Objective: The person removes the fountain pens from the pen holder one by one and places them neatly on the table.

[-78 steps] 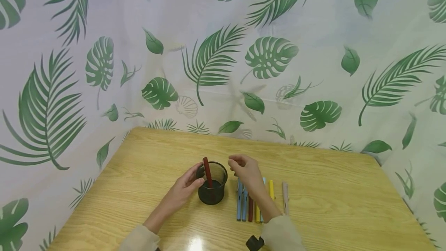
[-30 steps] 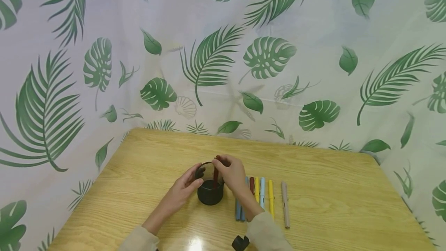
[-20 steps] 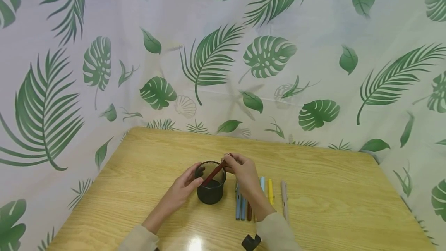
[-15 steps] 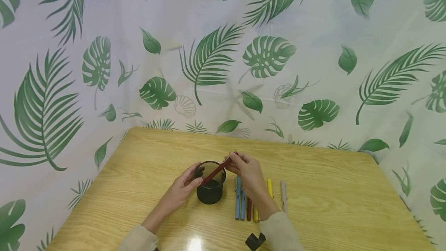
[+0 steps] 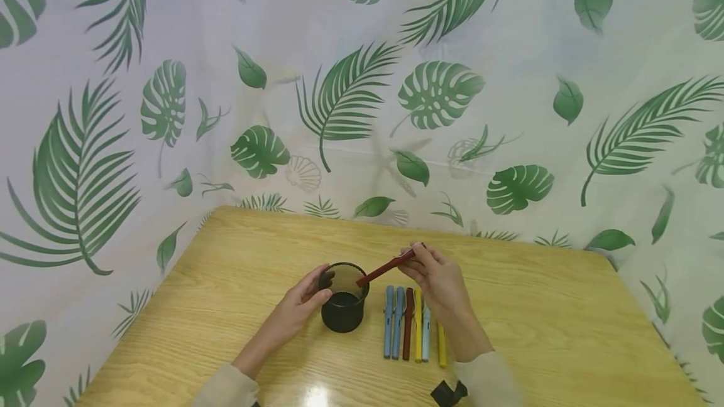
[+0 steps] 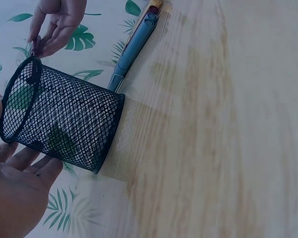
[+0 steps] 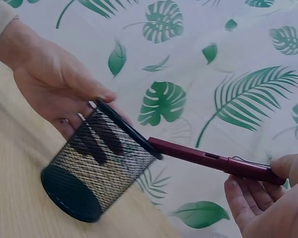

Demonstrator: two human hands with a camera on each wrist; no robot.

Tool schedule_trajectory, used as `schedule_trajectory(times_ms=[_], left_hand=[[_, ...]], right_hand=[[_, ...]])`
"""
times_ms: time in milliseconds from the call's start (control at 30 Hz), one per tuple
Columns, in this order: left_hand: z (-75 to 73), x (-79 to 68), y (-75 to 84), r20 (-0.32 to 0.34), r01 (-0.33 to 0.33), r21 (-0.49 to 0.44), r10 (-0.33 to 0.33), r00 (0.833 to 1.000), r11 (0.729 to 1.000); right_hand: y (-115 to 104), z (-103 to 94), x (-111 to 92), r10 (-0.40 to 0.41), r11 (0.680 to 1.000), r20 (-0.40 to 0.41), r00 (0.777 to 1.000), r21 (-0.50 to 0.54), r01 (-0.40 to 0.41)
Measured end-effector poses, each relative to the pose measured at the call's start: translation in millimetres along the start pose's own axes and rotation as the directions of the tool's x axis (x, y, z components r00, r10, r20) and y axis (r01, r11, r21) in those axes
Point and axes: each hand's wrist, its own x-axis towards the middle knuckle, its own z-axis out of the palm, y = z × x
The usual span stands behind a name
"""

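A black mesh pen cup stands on the table, and my left hand holds it from the left. In the right wrist view that hand's thumb lies near the rim, its fingers behind the mesh of the cup. My right hand pinches a dark red pen by its clip end, right of the cup. The pen slants down leftward, and its lower end reaches the cup's rim. No pen shows inside the cup.
Right of the cup lies a row of pens: two blue pens, a second dark red pen, a yellow pen, a light blue pen and another yellow pen. A leaf-printed cloth hangs behind the wooden table.
The dark red pen leaned in the cup with my right hand off it; my right hand took hold of it and drew it up and rightward out. My left hand stayed on the cup.
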Motion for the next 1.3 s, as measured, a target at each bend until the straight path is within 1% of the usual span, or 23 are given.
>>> schedule_trajectory(times_ms=[167, 233, 367, 567, 767, 1033, 1133, 1300], left_hand=[[0.7, 0.7, -1.3, 0.001, 0.0, -0.017, 0.0, 1.0, 1.0], [0.6, 0.7, -1.9, -0.001, -0.001, -0.01, 0.001, 1.0, 1.0], [0.6, 0.5, -2.2, 0.004, -0.006, 0.004, 0.006, 1.0, 1.0], [0.7, 0.6, -1.4, -0.001, -0.002, -0.002, 0.002, 1.0, 1.0], [0.5, 0.4, -1.2, -0.006, -0.003, -0.002, 0.003, 1.0, 1.0], [0.5, -0.3, -0.6, -0.002, -0.011, -0.009, 0.011, 1.0, 1.0], [0.6, -0.6, 0.0, -0.001, -0.008, -0.01, 0.008, 1.0, 1.0], [0.7, -0.4, 1.6, -0.005, 0.01, -0.016, -0.01, 1.0, 1.0]], right_hand=[[-16, -20.6, -4, -0.008, 1.0, -0.005, 1.0, 0.009, 0.008], [-23, -30.2, -6, -0.013, 1.0, 0.003, 1.0, 0.016, 0.013], [-37, -50.7, -11, -0.025, 0.998, 0.025, 0.999, 0.067, 0.024], [-52, -80.1, -18, -0.052, 0.995, 0.067, 0.996, 0.086, 0.046], [-63, -112.4, -27, -0.039, 0.99, 0.072, 0.997, 0.136, 0.029], [-74, -156.4, -36, -0.04, 0.992, 0.052, 0.998, 0.122, 0.033], [-77, -168.9, -39, -0.035, 0.99, 0.051, 0.998, 0.14, 0.027], [-81, -182.9, -43, -0.02, 0.992, 0.062, 0.998, 0.122, 0.012]])
